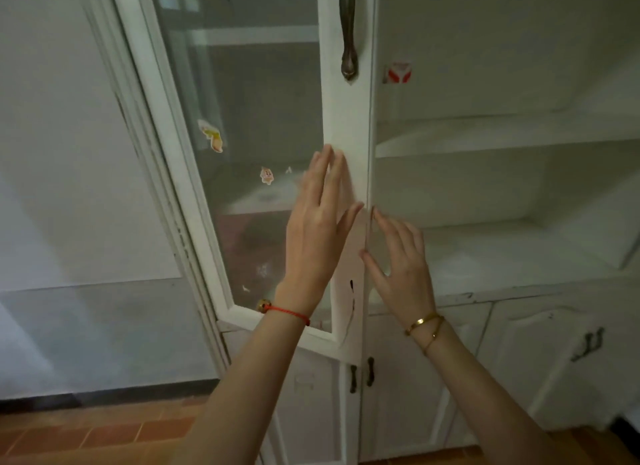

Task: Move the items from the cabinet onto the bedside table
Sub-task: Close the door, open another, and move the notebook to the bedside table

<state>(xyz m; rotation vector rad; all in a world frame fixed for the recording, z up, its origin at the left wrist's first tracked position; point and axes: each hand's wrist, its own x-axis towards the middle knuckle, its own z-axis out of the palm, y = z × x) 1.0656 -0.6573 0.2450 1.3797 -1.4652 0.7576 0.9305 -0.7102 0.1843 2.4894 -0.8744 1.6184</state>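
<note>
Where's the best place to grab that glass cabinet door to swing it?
Probably the dark metal handle on the glass door, high on its white right stile. It runs vertically and seems to stand proud, so fingers could curl round it from the front. Both the left hand and right hand sit lower, fingers straight.

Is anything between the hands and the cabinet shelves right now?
Yes. The glass door stands in front of the left shelves, with the left hand flat on its white frame and the right hand at its edge. The right shelves look unblocked. No items are visible on any shelf.
</note>
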